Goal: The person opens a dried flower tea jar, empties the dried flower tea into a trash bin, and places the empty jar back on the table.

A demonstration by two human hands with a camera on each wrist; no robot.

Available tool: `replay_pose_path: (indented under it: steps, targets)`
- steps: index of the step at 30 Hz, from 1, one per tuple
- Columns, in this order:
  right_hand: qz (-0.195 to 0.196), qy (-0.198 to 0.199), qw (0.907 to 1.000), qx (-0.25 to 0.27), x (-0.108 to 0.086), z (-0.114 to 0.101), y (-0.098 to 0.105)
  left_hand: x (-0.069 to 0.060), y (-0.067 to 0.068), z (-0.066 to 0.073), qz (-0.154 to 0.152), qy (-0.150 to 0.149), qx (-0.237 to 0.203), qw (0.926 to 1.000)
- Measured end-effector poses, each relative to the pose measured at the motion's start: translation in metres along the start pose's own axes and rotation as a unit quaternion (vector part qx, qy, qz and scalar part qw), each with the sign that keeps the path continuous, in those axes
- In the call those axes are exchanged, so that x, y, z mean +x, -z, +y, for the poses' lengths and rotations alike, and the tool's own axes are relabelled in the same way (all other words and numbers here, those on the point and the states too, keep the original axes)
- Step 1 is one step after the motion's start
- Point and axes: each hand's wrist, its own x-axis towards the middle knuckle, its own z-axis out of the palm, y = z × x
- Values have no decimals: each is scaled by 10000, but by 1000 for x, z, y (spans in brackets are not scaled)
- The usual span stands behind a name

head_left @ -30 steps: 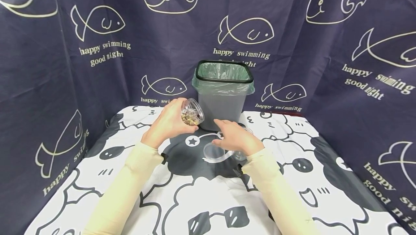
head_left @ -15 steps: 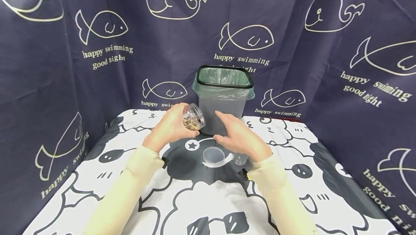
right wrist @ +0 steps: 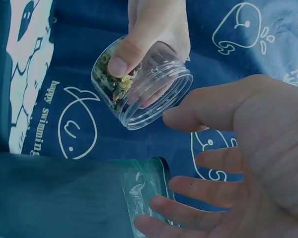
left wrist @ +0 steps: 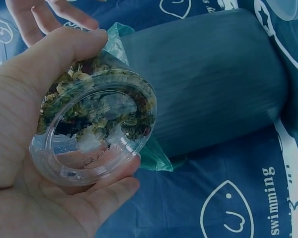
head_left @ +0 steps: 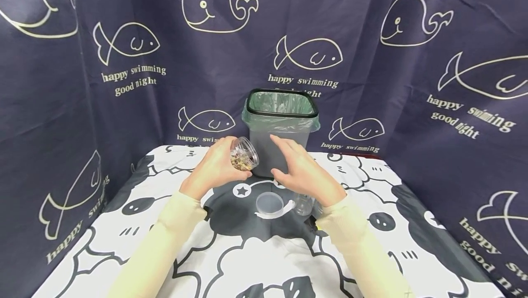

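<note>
My left hand (head_left: 214, 165) grips a clear plastic jar (head_left: 243, 155) partly filled with dried yellowish flowers. The jar is tilted, its lidless mouth towards the right, and the flowers lie along its lower side. In the left wrist view the jar's clear base (left wrist: 97, 126) shows, with fingers and thumb around its wall. My right hand (head_left: 305, 169) hovers right of the jar with its fingers spread and holds nothing. In the right wrist view its thumb is near the jar's rim (right wrist: 156, 96). Below the hands a round translucent lid (head_left: 270, 203) lies on the cloth.
A grey bin (head_left: 276, 146) with a green liner (head_left: 264, 124) and black rim stands just behind the hands. Beside the lid, partly under the right hand, is another clear container (head_left: 304, 204). Dark blue printed curtains (head_left: 222, 68) enclose the sheep-patterned cloth (head_left: 247, 261).
My right hand has lifted a little and its thumb and fingers have spread apart. The left hand still holds the tilted jar. The head view has tipped slightly upward.
</note>
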Motion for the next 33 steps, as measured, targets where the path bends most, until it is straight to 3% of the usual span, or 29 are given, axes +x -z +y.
replay_pose_path:
  steps: [11,18,29,33]
  targets:
    - [116,675,9975,-146,28,-2,15,27,5,15,81,-454,-69,9989]
    - [196,1149,9924,-381,50,-1,28,50,9,27,46,-422,117,9990]
    - [36,1564,9849,-741,88,4,61,90,24,49,13,-495,309,9983]
    - [19,1738,9790,-1064,102,4,73,105,27,55,47,-537,566,9969]
